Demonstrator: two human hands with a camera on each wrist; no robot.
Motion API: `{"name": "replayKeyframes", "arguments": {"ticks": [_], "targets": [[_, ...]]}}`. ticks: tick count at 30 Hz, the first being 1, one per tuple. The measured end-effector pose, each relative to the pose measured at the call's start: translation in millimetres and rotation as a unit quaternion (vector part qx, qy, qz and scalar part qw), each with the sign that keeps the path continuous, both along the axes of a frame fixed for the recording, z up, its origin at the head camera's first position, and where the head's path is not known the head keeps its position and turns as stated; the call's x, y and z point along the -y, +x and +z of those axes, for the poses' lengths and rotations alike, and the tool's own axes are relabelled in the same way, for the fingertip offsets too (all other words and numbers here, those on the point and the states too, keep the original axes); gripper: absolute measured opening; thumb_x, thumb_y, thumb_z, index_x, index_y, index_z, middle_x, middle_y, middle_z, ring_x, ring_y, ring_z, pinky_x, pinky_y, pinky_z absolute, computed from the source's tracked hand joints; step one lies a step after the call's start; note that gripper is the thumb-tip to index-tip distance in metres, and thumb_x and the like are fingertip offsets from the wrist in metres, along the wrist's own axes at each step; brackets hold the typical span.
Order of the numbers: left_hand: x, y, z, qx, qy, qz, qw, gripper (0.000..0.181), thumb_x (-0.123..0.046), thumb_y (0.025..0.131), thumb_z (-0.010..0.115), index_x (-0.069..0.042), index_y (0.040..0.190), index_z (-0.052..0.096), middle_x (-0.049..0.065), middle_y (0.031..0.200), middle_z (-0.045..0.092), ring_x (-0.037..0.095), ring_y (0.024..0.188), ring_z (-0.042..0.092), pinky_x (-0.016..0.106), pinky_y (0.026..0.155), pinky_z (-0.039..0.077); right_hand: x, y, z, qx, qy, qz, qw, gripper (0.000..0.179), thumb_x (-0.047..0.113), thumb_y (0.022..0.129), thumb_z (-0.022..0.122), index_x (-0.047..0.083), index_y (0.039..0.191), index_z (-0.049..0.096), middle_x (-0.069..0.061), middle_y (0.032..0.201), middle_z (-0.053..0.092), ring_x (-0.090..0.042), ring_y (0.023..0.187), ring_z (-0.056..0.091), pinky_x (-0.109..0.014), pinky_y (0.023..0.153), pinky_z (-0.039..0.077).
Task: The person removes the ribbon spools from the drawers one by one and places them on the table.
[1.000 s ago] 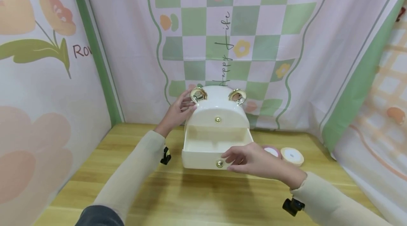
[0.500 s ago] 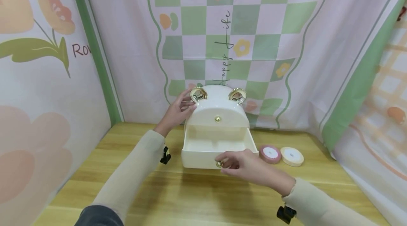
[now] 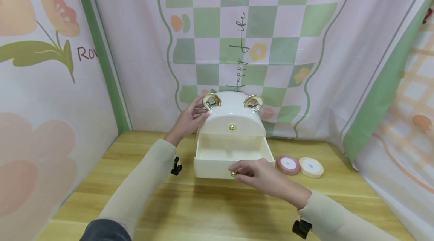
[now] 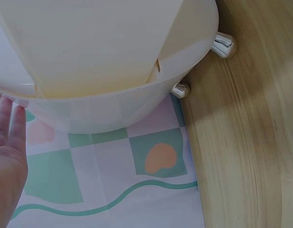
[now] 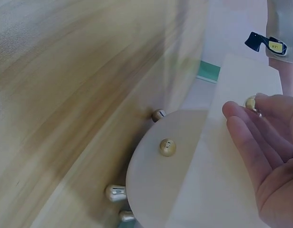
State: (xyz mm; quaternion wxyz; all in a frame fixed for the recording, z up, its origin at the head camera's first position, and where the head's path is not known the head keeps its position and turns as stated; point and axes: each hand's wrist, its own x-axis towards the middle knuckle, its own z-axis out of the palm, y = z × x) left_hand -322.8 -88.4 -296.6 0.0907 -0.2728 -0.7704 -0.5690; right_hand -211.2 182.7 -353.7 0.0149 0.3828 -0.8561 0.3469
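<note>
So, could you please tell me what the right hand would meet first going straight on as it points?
The right hand would likely meet the lower gold knob, right at its fingertips; whether it would also brush the drawer front is unclear.

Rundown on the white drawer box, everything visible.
The white drawer box looks like glossy plastic, with a domed top and two shiny gold ears. Gold knobs sit on three levels; the middle drawer is pulled out, the others look closed. It stands upright on metallic-looking feet on the wooden table, before a checkered curtain. The left hand touches its side near one ear; the right hand pinches the middle drawer's knob.
</note>
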Motion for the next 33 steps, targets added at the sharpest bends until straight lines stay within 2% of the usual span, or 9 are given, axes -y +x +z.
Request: {"name": "replayKeyframes", "arguments": {"ticks": [6,9,13,22,28,33], "targets": [[2.4,-21.8,-17.3,-0.002,0.006,0.002,1.0000,0.070,-0.013,0.100,0.063,-0.027,0.159,0.028,0.021,0.142,0.049,0.034,0.124,0.055,0.044,0.108,0.045,1.7,-4.2,-2.0,-0.007,-0.009,-0.008,0.9999,0.017,0.013,0.095,0.071,0.015,0.112,0.074,0.005,0.094,0.075,-0.006,0.081,0.070,-0.023,0.068,0.059],[3.7,-26.2,-21.2,-0.007,0.004,0.006,1.0000,0.069,-0.018,0.100,0.065,-0.033,0.158,0.030,0.017,0.141,0.051,0.030,0.123,0.057,0.041,0.107,0.046,2.8,-9.5,-4.5,-0.014,-0.016,-0.014,0.9997,0.017,0.012,0.094,0.072,0.015,0.111,0.075,0.005,0.091,0.075,-0.005,0.078,0.069,-0.024,0.066,0.059],[4.5,-27.1,-22.5,-0.011,0.004,0.008,0.9999,0.068,-0.020,0.099,0.066,-0.038,0.156,0.032,0.015,0.139,0.053,0.026,0.121,0.059,0.038,0.105,0.048,4.1,-17.7,-7.4,-0.024,-0.020,-0.017,0.9993,0.017,0.011,0.094,0.072,0.014,0.110,0.075,0.005,0.089,0.075,-0.004,0.076,0.069,-0.024,0.065,0.059],[3.5,-27.3,-22.1,-0.011,0.002,0.012,0.9999,0.069,-0.018,0.099,0.066,-0.033,0.157,0.032,0.015,0.138,0.053,0.025,0.120,0.059,0.035,0.104,0.048,4.2,-31.5,-8.2,-0.009,-0.016,-0.026,0.9995,0.018,0.010,0.095,0.071,0.012,0.112,0.075,0.001,0.097,0.075,-0.008,0.082,0.071,-0.024,0.069,0.060],[4.0,-28.4,-22.2,-0.008,0.004,0.004,0.9999,0.069,-0.020,0.099,0.066,-0.034,0.157,0.031,0.017,0.140,0.052,0.028,0.122,0.058,0.040,0.106,0.047,6.1,-36.6,-4.6,-0.008,0.004,-0.052,0.9986,0.017,0.013,0.095,0.071,0.014,0.112,0.075,0.004,0.094,0.075,-0.005,0.081,0.069,-0.024,0.069,0.058],[4.4,-27.5,-21.6,-0.007,0.002,0.006,1.0000,0.068,-0.020,0.099,0.066,-0.037,0.156,0.032,0.016,0.139,0.052,0.027,0.122,0.058,0.040,0.105,0.048,6.9,-41.5,-4.0,-0.008,0.003,-0.056,0.9984,0.018,0.012,0.095,0.071,0.014,0.112,0.076,0.004,0.093,0.075,-0.005,0.078,0.069,-0.024,0.068,0.058]]}}
